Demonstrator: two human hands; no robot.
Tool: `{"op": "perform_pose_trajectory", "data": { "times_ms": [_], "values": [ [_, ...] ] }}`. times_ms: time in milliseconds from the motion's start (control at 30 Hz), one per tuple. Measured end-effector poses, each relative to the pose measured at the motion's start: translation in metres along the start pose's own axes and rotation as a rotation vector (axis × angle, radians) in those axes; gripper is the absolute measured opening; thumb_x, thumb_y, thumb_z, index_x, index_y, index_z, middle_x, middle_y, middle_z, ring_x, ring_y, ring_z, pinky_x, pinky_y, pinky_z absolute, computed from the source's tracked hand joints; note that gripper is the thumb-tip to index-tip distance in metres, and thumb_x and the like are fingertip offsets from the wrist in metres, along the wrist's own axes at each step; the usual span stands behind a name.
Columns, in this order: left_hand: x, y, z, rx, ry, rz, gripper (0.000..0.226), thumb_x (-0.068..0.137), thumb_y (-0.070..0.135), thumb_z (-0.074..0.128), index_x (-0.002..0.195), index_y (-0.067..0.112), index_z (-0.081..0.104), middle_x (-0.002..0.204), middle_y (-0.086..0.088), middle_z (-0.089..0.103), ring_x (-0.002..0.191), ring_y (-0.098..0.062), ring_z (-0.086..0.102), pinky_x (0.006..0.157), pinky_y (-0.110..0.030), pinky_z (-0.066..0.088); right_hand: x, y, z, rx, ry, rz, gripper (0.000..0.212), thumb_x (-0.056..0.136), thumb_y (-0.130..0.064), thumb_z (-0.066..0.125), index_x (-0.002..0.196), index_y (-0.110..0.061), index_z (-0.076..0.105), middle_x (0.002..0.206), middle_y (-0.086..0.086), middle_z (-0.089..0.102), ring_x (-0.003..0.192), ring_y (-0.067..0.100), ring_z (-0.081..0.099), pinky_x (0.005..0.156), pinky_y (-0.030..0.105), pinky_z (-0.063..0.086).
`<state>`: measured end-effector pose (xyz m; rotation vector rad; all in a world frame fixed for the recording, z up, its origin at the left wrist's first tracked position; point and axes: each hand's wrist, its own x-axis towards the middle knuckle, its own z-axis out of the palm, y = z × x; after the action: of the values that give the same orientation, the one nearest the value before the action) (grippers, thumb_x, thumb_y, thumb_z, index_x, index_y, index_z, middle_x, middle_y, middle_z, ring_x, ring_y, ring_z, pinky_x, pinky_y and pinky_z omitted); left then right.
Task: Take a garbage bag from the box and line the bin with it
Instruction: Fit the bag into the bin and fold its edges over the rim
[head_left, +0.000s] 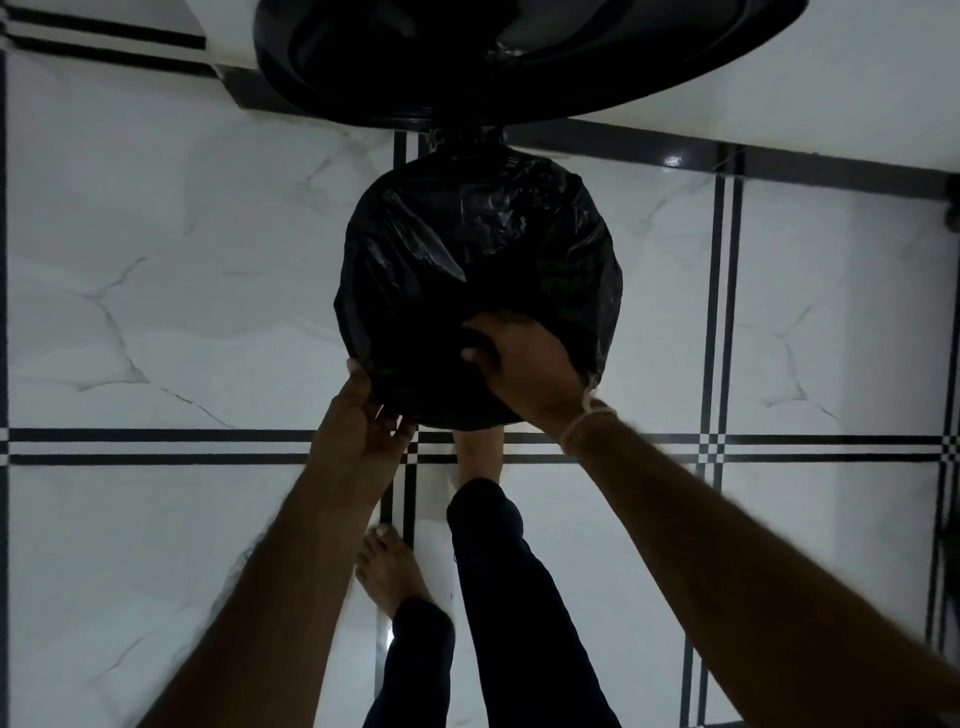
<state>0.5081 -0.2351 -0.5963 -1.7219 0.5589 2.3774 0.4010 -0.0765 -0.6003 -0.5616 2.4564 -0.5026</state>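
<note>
A black garbage bag (478, 249) is draped over the round bin on the floor and covers its mouth and sides, so the bin body is hidden. The bin's round black lid (363, 78) stands open behind it at the top of the view. My left hand (366, 421) pinches the bag's edge at the near left rim. My right hand (524, 369) rests on the near part of the mouth, fingers curled into the plastic. The box is out of view.
White marbled floor tiles (182, 260) with black stripes lie all around the bin. My bare feet (389, 566) and dark trouser legs (498, 582) stand just in front of it. A white wall base (779, 93) runs behind the bin.
</note>
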Motion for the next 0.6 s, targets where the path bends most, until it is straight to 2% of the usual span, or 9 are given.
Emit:
{"op": "perform_pose_trajectory", "data": {
  "times_ms": [67,133,200,267,333,400,433,533,600],
  "values": [
    [0.001,-0.002,0.0,-0.032,-0.018,0.011,0.038,0.101,0.043,0.053,0.127,0.019,0.066,0.115,-0.003,0.075,0.115,-0.022,0.067,0.108,-0.042,0.048,-0.023,0.007,-0.011,-0.039,0.304,0.007,0.03,0.093,-0.013,0.061,0.123,-0.012,0.065,0.118,0.012,0.064,0.106,0.03,0.06,0.08,0.034,0.051],
    [0.0,-0.007,-0.002,-0.062,-0.064,0.022,0.038,0.102,0.044,0.05,0.126,0.019,0.066,0.106,-0.002,0.079,0.113,-0.022,0.068,0.105,-0.042,0.05,-0.046,0.01,-0.017,0.027,0.492,0.129,0.031,0.092,-0.009,0.059,0.123,-0.011,0.059,0.12,0.011,0.056,0.105,0.024,0.056,0.073,0.03,0.051],
    [-0.001,-0.012,-0.006,-0.077,-0.115,0.039,0.033,0.105,0.039,0.047,0.121,0.019,0.067,0.106,-0.002,0.079,0.114,-0.022,0.068,0.103,-0.042,0.052,-0.06,0.012,-0.013,0.312,0.584,0.333,0.031,0.096,-0.011,0.059,0.127,-0.012,0.052,0.122,0.006,0.051,0.102,0.013,0.054,0.075,0.022,0.051],
    [-0.001,-0.018,-0.009,-0.07,-0.147,0.049,0.03,0.104,0.034,0.047,0.12,0.016,0.066,0.111,-0.005,0.076,0.114,-0.022,0.067,0.1,-0.04,0.056,-0.064,0.017,-0.006,0.687,0.673,0.549,0.03,0.099,-0.019,0.06,0.127,-0.015,0.05,0.12,0.003,0.052,0.098,0.012,0.058,0.08,0.021,0.054],
    [-0.002,-0.022,-0.011,-0.093,-0.135,0.048,0.032,0.099,0.034,0.052,0.12,0.014,0.066,0.115,-0.006,0.073,0.115,-0.023,0.066,0.095,-0.037,0.057,-0.064,0.023,-0.005,1.091,0.681,0.782,0.021,0.1,-0.03,0.059,0.116,-0.016,0.056,0.108,0.005,0.061,0.088,0.02,0.063,0.071,0.029,0.055],
    [-0.001,-0.025,-0.011,-0.125,-0.092,0.035,0.032,0.1,0.035,0.053,0.114,0.013,0.072,0.116,-0.007,0.073,0.114,-0.023,0.067,0.093,-0.038,0.059,-0.065,0.028,-0.007,1.458,0.554,0.93,0.024,0.103,-0.036,0.057,0.097,-0.015,0.065,0.082,0.0,0.067,0.067,0.014,0.057,0.051,0.022,0.044],
    [0.001,-0.027,-0.01,-0.137,-0.068,0.031,0.035,0.102,0.036,0.051,0.105,0.013,0.078,0.112,-0.007,0.075,0.109,-0.022,0.07,0.09,-0.038,0.06,-0.067,0.031,-0.008,1.578,0.485,0.974,0.028,0.102,-0.041,0.057,0.095,-0.016,0.068,0.075,-0.004,0.069,0.062,0.009,0.057,0.047,0.019,0.039],
    [0.005,-0.032,-0.004,-0.169,-0.018,0.051,0.05,0.104,0.039,0.048,0.077,0.019,0.085,0.101,-0.004,0.079,0.101,-0.02,0.074,0.086,-0.037,0.062,-0.068,0.034,-0.005,1.81,0.402,1.018,0.034,0.097,-0.05,0.059,0.099,-0.018,0.071,0.075,-0.009,0.075,0.071,0.008,0.062,0.051,0.019,0.042],
    [0.008,-0.034,0.002,-0.163,0.011,0.071,0.052,0.105,0.042,0.046,0.075,0.021,0.084,0.097,-0.001,0.081,0.094,-0.017,0.077,0.079,-0.033,0.064,-0.063,0.038,-0.002,1.887,0.423,1.048,0.038,0.096,-0.049,0.06,0.103,-0.013,0.071,0.079,-0.004,0.078,0.08,0.014,0.067,0.061,0.022,0.053]
  ]
}}
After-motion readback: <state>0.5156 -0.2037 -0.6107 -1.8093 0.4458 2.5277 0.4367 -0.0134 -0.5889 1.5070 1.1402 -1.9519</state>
